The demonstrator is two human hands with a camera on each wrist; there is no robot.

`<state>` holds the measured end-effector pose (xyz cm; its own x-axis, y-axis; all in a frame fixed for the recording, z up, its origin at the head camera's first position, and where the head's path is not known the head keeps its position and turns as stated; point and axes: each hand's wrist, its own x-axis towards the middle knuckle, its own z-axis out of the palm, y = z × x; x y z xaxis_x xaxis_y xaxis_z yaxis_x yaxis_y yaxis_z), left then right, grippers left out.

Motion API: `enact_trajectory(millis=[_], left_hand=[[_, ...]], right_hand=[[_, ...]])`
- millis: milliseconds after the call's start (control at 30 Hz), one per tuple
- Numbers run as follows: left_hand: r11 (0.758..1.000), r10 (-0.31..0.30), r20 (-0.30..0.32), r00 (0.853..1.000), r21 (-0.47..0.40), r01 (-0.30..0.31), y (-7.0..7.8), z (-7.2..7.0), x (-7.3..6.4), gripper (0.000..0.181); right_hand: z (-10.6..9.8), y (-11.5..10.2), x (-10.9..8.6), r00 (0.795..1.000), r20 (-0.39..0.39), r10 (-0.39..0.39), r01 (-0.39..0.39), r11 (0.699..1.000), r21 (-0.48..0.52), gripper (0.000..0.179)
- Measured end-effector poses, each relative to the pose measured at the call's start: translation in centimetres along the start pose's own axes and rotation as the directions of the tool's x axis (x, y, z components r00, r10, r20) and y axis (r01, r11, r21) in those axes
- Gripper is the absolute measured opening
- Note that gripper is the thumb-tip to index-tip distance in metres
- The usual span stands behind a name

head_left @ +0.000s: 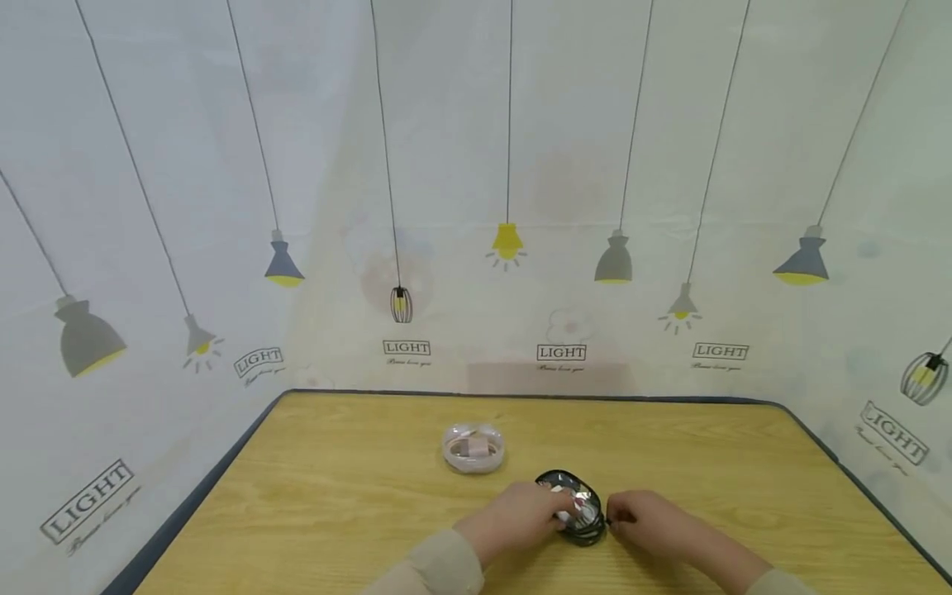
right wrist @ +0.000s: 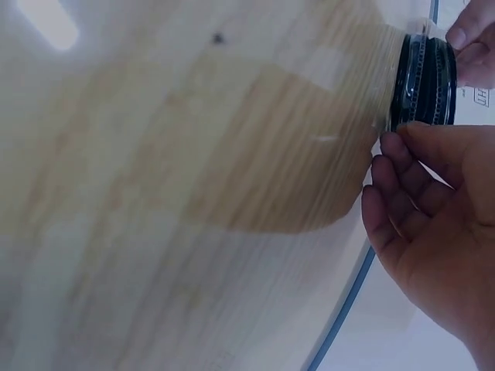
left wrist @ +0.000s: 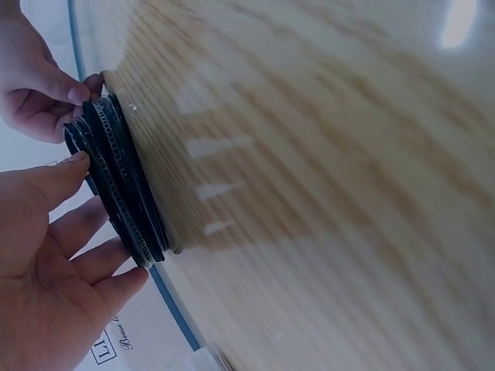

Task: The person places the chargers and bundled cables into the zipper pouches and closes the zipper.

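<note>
A small round zip case [head_left: 571,504] with black edges and a shiny see-through top lies on the wooden table, something whitish showing inside. Rows of zipper teeth run round its black side [left wrist: 116,182] in the left wrist view. My left hand [head_left: 521,516] grips the case from the left, thumb and fingers spread round its rim. On the opposite side my right hand [head_left: 650,521] pinches a small dark bit at the case's edge between thumb and forefinger. The other right-hand fingers [right wrist: 387,212] curl loosely below it.
Farther back, left of the zip case, stands a clear oval case [head_left: 473,449] with a coiled pale cable and a plug inside. The wooden tabletop [head_left: 357,463] has a dark blue border. A pale cloth printed with lamps [head_left: 506,165] hangs round its back and sides.
</note>
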<state>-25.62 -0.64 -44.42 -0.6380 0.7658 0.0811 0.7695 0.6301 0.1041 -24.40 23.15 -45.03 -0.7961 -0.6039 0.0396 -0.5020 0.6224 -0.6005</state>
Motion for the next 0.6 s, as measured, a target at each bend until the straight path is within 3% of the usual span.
enact_trajectory(millis=[367,600], left_hand=[[0.999,-0.019,0.013,1.000,-0.030,0.020,0.34,-0.31,-0.27,0.017],[1.000,-0.019,0.010,1.000,-0.022,0.019,0.50,-0.46,-0.45,0.015]], right_hand=[[0.37,-0.64,-0.64,1.000,0.011,0.026,-0.027,1.000,0.010,0.013],[0.64,-1.04,-0.90,1.000,0.003,-0.012,0.012,1.000,0.020,0.013]])
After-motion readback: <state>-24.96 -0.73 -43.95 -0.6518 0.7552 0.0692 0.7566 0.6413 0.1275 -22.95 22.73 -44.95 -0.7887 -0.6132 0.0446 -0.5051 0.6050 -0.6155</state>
